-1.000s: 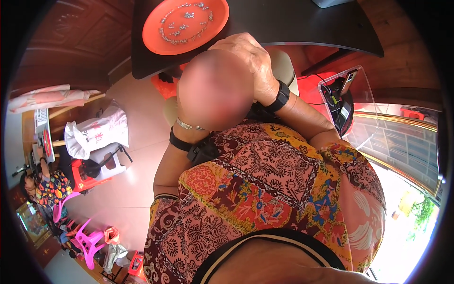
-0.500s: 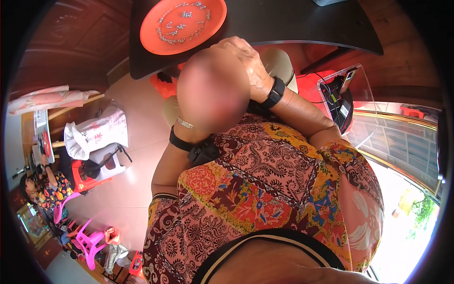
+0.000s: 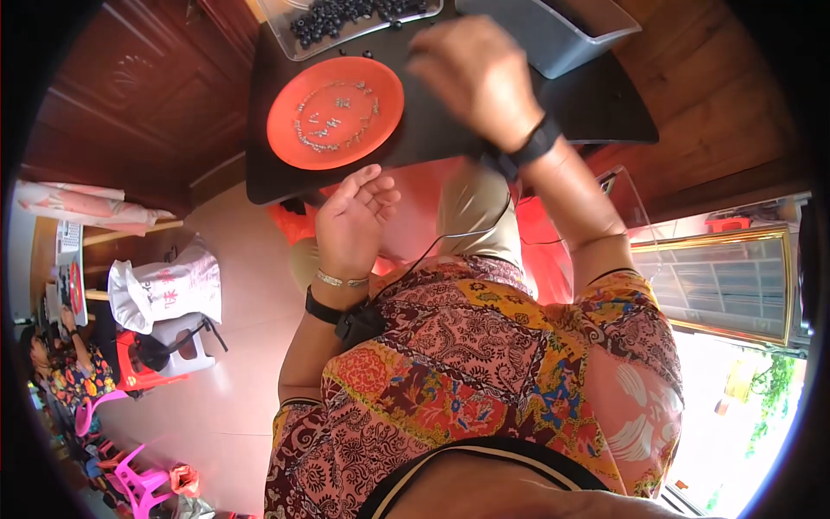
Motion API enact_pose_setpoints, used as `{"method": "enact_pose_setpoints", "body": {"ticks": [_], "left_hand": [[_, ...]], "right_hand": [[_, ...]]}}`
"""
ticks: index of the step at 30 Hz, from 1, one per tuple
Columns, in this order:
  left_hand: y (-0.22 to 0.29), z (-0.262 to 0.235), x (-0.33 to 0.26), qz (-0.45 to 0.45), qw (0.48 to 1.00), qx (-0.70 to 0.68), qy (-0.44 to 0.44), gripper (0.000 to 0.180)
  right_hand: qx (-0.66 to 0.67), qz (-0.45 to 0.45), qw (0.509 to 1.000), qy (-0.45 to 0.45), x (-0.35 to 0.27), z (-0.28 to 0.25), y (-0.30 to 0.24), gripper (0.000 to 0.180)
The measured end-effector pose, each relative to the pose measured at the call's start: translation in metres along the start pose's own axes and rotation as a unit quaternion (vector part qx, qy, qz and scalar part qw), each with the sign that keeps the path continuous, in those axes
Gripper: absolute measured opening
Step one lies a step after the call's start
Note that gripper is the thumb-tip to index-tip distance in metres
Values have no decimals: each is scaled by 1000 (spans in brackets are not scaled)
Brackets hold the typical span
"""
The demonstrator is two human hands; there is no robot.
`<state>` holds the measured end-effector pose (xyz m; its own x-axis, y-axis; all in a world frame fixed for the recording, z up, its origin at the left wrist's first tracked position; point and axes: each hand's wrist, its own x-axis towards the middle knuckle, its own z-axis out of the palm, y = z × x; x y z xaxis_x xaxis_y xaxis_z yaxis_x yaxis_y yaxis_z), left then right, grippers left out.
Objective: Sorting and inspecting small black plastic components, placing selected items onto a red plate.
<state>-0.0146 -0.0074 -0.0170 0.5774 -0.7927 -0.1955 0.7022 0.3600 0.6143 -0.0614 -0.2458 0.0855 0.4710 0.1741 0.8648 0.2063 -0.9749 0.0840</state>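
Note:
My left hand [image 3: 353, 227] is held palm up at the table's near edge, below the red plate. Its fingers curl loosely and stand apart, with nothing visible in them. Over the black table [image 3: 432, 138] my right hand [image 3: 477, 80] is raised, between the plate and a grey bin [image 3: 566, 48]. Motion smears its fingertips, so I cannot see whether they hold anything. On the red plate [image 3: 385, 130], small silvery pieces lie in a ring, with a few more inside it. A clear tray [image 3: 298, 48] of small dark round pieces [image 3: 337, 22] stands at the back.
A few loose dark pieces lie on the table beside the tray. A clear box [image 3: 627, 203] stands right of my forearm. A thin black cable [image 3: 445, 235] crosses my lap. On the left are a white sack [image 3: 169, 290], stools and another person [image 3: 73, 368].
My hands were together over my lap; now they are apart. The right has moved up and right over the table, the left stays low. The tray and bin have come into fuller view.

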Motion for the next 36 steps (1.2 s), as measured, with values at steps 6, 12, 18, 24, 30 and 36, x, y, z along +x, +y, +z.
{"method": "enact_pose_setpoints", "body": {"ticks": [6,12,18,24,30,36], "left_hand": [[21,6,4,52,996,51,46,31],[32,2,-2,69,994,57,59,31],[38,3,-2,104,988,64,90,33],[46,-13,5,148,981,42,118,32],[60,-32,-10,195,974,26,114,34],[72,-46,-25,179,977,45,109,36]], "right_hand": [[-258,142,955,12,32,-29,141,13],[-215,206,954,-45,30,13,141,21],[21,78,977,-200,15,103,111,29],[143,153,911,-354,4,150,102,33],[127,146,894,-405,3,138,96,26],[255,228,883,-322,-5,77,61,22]]}}
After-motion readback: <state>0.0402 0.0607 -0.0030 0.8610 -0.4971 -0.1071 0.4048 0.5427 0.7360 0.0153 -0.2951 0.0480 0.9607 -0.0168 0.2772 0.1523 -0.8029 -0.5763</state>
